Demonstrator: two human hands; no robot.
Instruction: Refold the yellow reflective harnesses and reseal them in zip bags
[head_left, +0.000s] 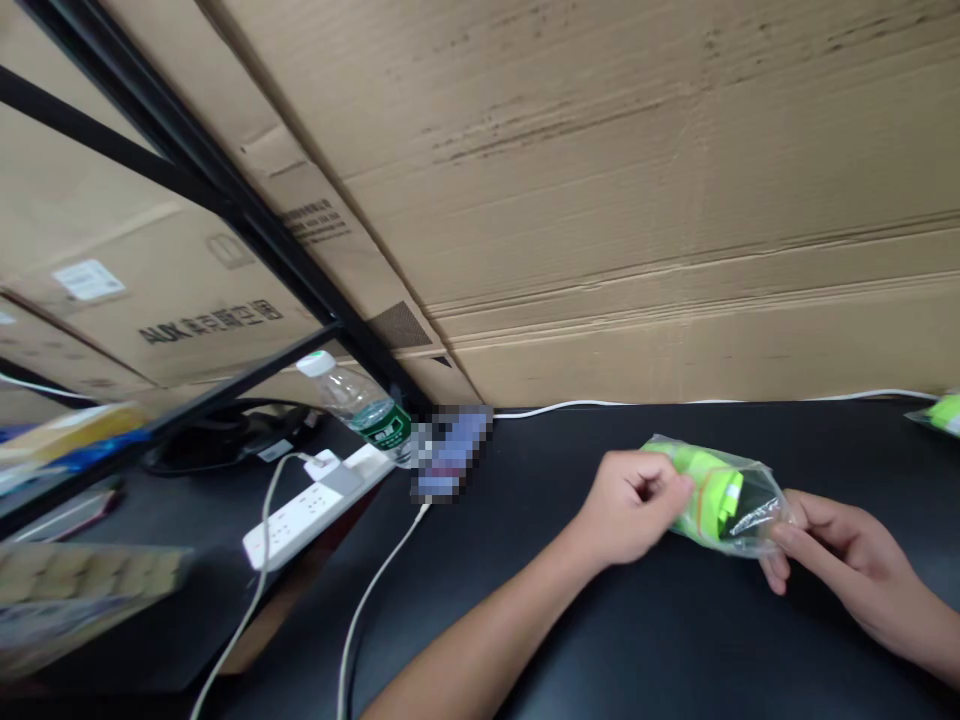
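While the left hand (634, 510) grips the near-left end of a clear plastic bag (754, 515), its fingers curled in, the right hand (847, 555) pinches the loose film at the opposite end between thumb and fingers. Inside the bag: a folded neon-green fabric bundle (724, 500) with an orange band across it, lying toward the left hand; the right end of the bag is mostly slack film. Bag is held over the black desk (637, 640); contact with the surface cannot be told from this view.

Step in hand, as judged: two-handed handling of the bag at its slack end. Whether that end is open or sealed is unclear. Next move seems to call for a steady left hold and a light fingertip pinch on the right, since thin film likely slips or creases.

Farther out: another neon-green item (946, 412) is cut off at the right edge; a white cable (585, 405) runs along the foot of the cardboard sheet (637, 200). Leftward, well apart from the hands: a pixelated bluish object (454, 455), a plastic water bottle (360, 405), a white power strip (296, 525) and a black metal frame (285, 265).
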